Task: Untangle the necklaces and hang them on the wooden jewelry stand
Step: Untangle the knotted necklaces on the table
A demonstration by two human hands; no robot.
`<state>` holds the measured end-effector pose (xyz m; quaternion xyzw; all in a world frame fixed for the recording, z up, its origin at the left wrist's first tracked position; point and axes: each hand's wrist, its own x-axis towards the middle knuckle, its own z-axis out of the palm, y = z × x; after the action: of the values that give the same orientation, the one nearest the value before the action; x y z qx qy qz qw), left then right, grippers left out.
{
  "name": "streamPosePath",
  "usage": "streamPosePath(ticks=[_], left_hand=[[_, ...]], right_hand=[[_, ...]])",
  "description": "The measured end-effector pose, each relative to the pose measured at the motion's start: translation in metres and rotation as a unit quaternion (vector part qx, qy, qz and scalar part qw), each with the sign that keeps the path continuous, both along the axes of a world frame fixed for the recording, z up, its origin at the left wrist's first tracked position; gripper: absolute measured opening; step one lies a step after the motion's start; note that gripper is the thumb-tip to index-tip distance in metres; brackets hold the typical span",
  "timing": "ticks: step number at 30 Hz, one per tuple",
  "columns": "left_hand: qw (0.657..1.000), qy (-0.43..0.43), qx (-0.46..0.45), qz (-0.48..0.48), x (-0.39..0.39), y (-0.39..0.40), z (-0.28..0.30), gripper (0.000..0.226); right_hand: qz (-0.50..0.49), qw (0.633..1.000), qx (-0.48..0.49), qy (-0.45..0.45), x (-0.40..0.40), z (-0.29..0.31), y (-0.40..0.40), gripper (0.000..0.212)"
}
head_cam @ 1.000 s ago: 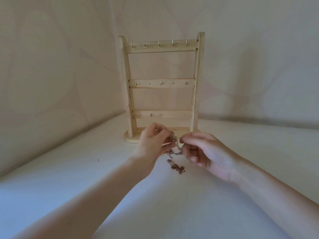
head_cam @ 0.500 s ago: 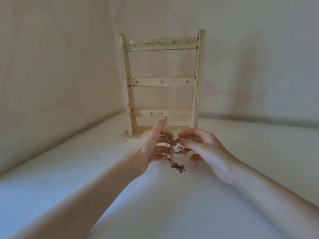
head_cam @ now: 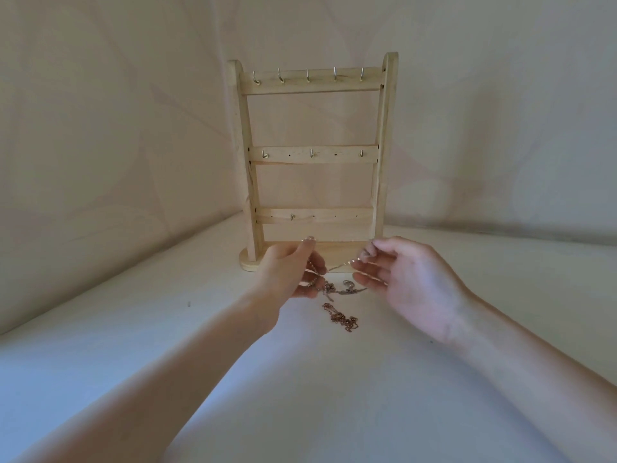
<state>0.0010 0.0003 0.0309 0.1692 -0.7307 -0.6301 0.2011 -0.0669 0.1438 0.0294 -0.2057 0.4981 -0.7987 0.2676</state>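
The tabletop (head_cam: 133, 379) is pale and carries everything; at its far side, against the wall, the stand (head_cam: 314, 155) is set upright, with five hooks on the top bar, three on the middle bar and one visible on the lowest, all bare. No necklace has been hung yet.

In front of the stand's base the left hand (head_cam: 287, 275) and the right hand (head_cam: 400, 279) are held a little apart, both raised just off the surface. A thin silver chain (head_cam: 344, 264) is stretched between them: one end is pinched at the left fingertips, the other at the right thumb and forefinger. Below it a tangle (head_cam: 337, 289) of silver links hangs or rests between the hands (which of the two cannot be told), and a copper chain (head_cam: 340, 319) lies in a heap on the tabletop just beneath.

The main risk is judged to lie in the tension. If the chain is pulled further apart while the tangle is still caught, the knot would be tightened rather than loosened, and a fine link or clasp could be strained. The copper chain could be dragged up with it if the two are linked. A slipped pinch would drop the freed length back into the heap.
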Motion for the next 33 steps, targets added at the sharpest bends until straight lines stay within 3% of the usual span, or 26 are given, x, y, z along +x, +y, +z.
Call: streamPosePath(ticks=[5,9,12,16,23,28,30,33], left_hand=[[0.998,0.020,0.056,-0.019,-0.001,-0.003,-0.004,0.024],[1.000,-0.015,-0.022,0.015,-0.003,-0.010,-0.007,0.024],[0.993,-0.056,0.078,-0.066,0.002,-0.012,-0.001,0.039],[0.956,-0.103,0.201,-0.186,0.003,-0.011,0.002,0.065],[0.966,0.013,0.250,-0.071,0.000,-0.024,0.004,0.024],[0.956,0.075,0.277,-0.060,0.000,-0.027,0.003,0.019],[0.937,0.107,0.318,-0.101,0.003,-0.023,0.007,0.014],[0.932,0.112,0.290,-0.185,0.006,-0.014,0.012,0.017]], right_hand=[[0.035,0.998,-0.052,-0.018,0.003,0.001,0.002,0.025],[0.061,0.997,-0.017,0.034,0.001,0.003,0.007,0.010],[0.060,0.997,-0.004,0.053,-0.003,0.003,0.009,0.022],[0.068,0.996,-0.008,0.061,-0.003,0.001,0.009,0.041],[-0.030,0.998,-0.019,0.061,-0.014,-0.001,0.014,0.036],[-0.071,0.982,0.100,0.142,-0.014,-0.006,0.014,0.025],[-0.067,0.957,0.180,0.216,-0.008,-0.010,0.010,0.019],[-0.014,0.931,0.236,0.278,0.001,-0.015,0.004,0.012]])
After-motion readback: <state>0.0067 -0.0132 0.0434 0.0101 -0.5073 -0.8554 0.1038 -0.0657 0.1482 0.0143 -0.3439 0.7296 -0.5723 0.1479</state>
